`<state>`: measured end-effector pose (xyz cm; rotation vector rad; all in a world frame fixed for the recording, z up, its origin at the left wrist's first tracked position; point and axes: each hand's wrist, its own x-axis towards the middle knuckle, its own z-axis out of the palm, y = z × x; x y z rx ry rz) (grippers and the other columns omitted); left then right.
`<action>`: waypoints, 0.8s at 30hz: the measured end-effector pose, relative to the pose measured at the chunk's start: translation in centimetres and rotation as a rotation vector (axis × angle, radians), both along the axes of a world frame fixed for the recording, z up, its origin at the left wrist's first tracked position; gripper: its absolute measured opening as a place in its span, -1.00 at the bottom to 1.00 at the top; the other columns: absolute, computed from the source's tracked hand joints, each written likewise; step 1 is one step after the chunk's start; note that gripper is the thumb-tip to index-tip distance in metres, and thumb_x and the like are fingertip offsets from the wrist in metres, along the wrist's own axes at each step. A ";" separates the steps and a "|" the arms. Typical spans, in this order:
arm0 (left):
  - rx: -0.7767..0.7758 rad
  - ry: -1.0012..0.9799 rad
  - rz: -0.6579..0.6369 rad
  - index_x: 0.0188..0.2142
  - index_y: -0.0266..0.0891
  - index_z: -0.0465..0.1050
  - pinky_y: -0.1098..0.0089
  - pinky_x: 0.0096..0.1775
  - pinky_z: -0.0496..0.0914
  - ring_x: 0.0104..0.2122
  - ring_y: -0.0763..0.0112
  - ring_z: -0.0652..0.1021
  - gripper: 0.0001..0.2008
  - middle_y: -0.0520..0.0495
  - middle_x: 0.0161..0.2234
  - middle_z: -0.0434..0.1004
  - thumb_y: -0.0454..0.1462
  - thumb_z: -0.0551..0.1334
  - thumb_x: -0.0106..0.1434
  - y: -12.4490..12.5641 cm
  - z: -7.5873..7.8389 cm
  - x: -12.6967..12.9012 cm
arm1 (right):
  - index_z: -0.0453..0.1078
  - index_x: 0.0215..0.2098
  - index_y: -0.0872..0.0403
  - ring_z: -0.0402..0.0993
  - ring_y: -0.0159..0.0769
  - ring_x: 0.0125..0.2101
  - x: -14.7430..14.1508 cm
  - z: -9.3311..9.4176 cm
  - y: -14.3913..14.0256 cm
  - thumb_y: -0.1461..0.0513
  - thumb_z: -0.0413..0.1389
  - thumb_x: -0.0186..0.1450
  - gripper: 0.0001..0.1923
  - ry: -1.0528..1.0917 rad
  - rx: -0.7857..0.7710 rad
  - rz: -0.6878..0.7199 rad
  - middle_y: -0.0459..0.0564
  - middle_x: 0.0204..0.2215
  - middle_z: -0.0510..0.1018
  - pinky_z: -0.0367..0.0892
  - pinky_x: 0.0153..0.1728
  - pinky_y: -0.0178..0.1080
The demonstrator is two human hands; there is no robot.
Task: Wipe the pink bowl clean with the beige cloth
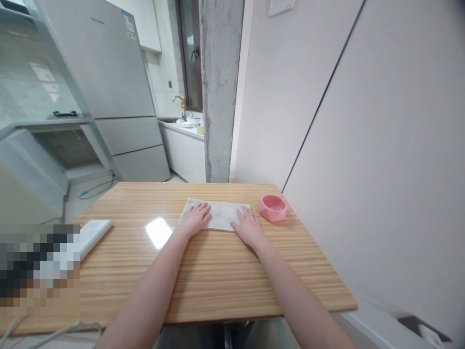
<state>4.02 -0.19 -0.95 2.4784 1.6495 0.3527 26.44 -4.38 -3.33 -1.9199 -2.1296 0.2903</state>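
Left hand [196,217] and right hand [249,227] lie flat, unclenched, on white cloth [223,216] near a pink bowl [273,214].

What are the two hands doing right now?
Left hand: open, flat on the white cloth.
Right hand: open, resting on the cloth's right end.

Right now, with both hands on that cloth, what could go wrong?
The right hand is near the pink bowl, so a sweep rightward might knock it. The bowl sits close to the right edge of the table, so a hard nudge could tip it off. The white cloth might bunch up if the left hand pushes rightward.
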 end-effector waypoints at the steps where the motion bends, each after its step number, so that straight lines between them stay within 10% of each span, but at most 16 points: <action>1: -0.002 0.027 0.058 0.11 -0.17 0.24 0.02 0.18 0.02 0.21 0.15 0.18 -0.59 -0.17 0.22 0.17 -0.13 -0.06 0.33 0.0 -0.2 0.0 | 0.02 0.26 0.16 -0.20 -0.01 0.29 0.0 0.0 0.0 -0.05 -0.15 0.29 -0.31 0.001 -0.002 -0.015 0.25 0.29 -0.05 -0.22 0.21 0.04; 8: -0.066 0.079 0.611 -0.06 -0.42 0.37 0.00 -0.04 0.27 0.00 -0.09 0.41 -0.56 -0.46 -0.03 0.42 -0.15 -0.06 0.28 -0.4 1.6 -2.8 | 0.04 0.25 0.19 -0.20 -0.01 0.29 0.1 0.4 0.0 -0.03 -0.13 0.29 -0.32 0.013 -0.008 -0.026 0.27 0.29 -0.03 -0.20 0.21 0.02; 16: -0.214 -0.009 0.544 -0.34 -0.25 0.44 0.27 -0.26 0.37 -0.22 0.07 0.54 -0.80 -0.27 -0.25 0.56 -0.20 0.13 0.11 -0.3 2.4 -3.7 | 0.14 0.18 0.31 -0.10 0.03 0.27 0.3 1.1 -0.6 0.02 0.00 0.22 -0.31 0.027 -0.013 -0.042 0.34 0.24 0.09 -0.18 0.22 -0.02; 24: 0.447 -0.311 0.538 -0.21 -0.20 0.27 0.32 -0.09 0.32 -0.14 0.25 0.43 -0.83 -0.15 -0.19 0.42 -0.32 0.04 0.18 -1.5 4.7 -2.4 | 0.17 0.17 0.08 -0.04 -0.10 0.26 -0.5 1.7 -1.0 0.05 0.05 0.19 -0.39 0.151 -0.045 0.193 0.16 0.24 0.14 -0.34 0.20 0.16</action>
